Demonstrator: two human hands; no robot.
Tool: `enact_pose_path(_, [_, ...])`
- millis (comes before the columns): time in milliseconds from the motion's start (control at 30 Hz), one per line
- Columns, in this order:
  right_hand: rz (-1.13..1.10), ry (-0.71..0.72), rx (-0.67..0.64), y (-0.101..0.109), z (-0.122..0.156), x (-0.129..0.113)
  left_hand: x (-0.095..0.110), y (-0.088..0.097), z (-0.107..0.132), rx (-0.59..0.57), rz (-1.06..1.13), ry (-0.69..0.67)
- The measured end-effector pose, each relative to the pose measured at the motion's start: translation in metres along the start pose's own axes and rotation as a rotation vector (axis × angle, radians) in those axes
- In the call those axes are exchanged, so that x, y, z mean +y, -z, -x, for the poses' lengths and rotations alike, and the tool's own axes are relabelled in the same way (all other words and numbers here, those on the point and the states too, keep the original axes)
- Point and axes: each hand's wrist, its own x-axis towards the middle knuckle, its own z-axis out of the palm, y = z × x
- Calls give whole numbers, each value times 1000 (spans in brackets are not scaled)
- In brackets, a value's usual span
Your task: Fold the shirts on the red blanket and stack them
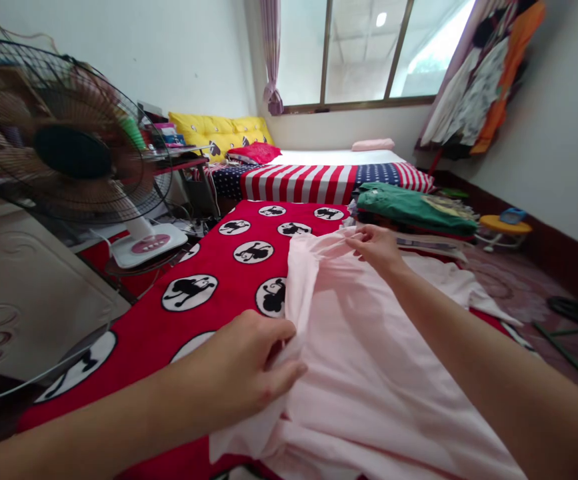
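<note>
A pale pink shirt [369,333] lies spread over the red blanket, its near part running out of the bottom of the view. What looks like a sleeve reaches out to the right. My left hand [249,363] is at the shirt's left edge, with a fold of cloth between thumb and fingers. Farther off, my right hand [376,248] pinches the cloth near the shirt's far edge. Between the two hands the left edge is raised in a folded ridge.
The red blanket [229,233] has white ovals with black figures. Beyond the shirt lies a pile of folded clothes [413,207], green on top. A fan [73,150] stands at left, a bed with a striped cover [299,183] at the back, a small yellow stool [506,225] at right.
</note>
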Motion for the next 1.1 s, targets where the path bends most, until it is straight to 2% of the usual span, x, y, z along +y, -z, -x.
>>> enact_pose_path(67, [-17, -13, 54, 14, 6, 14, 16, -13, -5, -121, 21, -79])
enact_pose_path(167, [6, -70, 78, 22, 25, 49, 32, -31, -15, -382, -52, -240])
enact_pose_path(233, [22, -93, 85, 19, 37, 71, 40, -37, -27, -436, -96, -346])
enact_pose_path(267, [25, -101, 101, 17, 42, 81, 42, -37, -37, -409, -88, -388])
enact_pose_path(333, [25, -119, 147, 11, 49, 94, 41, -37, -64, -273, -38, -446])
enact_pose_path(400, [19, -132, 194, 8, 52, 99, 30, -36, -100, -58, -24, -461])
enact_pose_path(467, [17, -133, 225, 7, 54, 99, 10, -40, -138, 221, -63, -386])
enact_pose_path(500, [23, -125, 234, 8, 55, 97, -3, -44, -154, 317, -100, -336])
enact_pose_path(567, [66, -90, 225, 10, 57, 91, -28, -56, -178, 332, -179, -223])
enact_pose_path(667, [224, 1, 134, 10, 62, 79, -56, -77, -193, 255, -254, -120])
enact_pose_path(800, [367, 80, 35, 6, 64, 70, -67, -92, -193, 284, -299, -129])
enact_pose_path(867, [287, 106, 93, 7, 63, 70, -67, -93, -192, 295, -299, -127])
enact_pose_path(967, [201, 99, 296, 13, 62, 77, -65, -92, -192, 292, -291, -115])
enact_pose_path(1100, [325, 21, 391, 26, 64, 88, -66, -93, -192, 295, -263, -128])
